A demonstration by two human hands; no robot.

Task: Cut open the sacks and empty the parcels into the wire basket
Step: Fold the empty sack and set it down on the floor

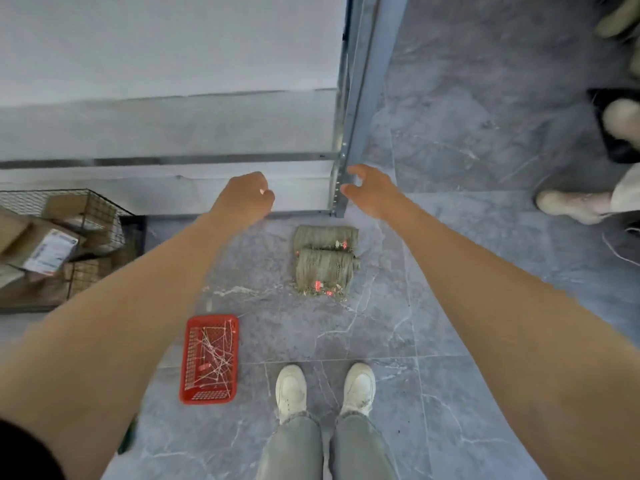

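Note:
Two rolled, empty woven sacks [325,259] with red tags lie side by side on the grey floor ahead of my feet. The wire basket [104,206] stands at the left and holds cardboard parcels [45,251]. Both my arms reach forward at shelf height, above the sacks. My left hand [244,197] is seen from the back with its fingers curled under; a small white spot shows at the thumb, and whether it holds anything is hidden. My right hand [370,190] has spread, relaxed fingers right beside the metal shelf post [346,161] and holds nothing.
A red plastic basket [209,358] with several cut ties sits on the floor left of my white shoes [325,388]. A white-boarded metal shelf [166,157] fills the upper left. Another person's shoes [571,204] are at the right edge.

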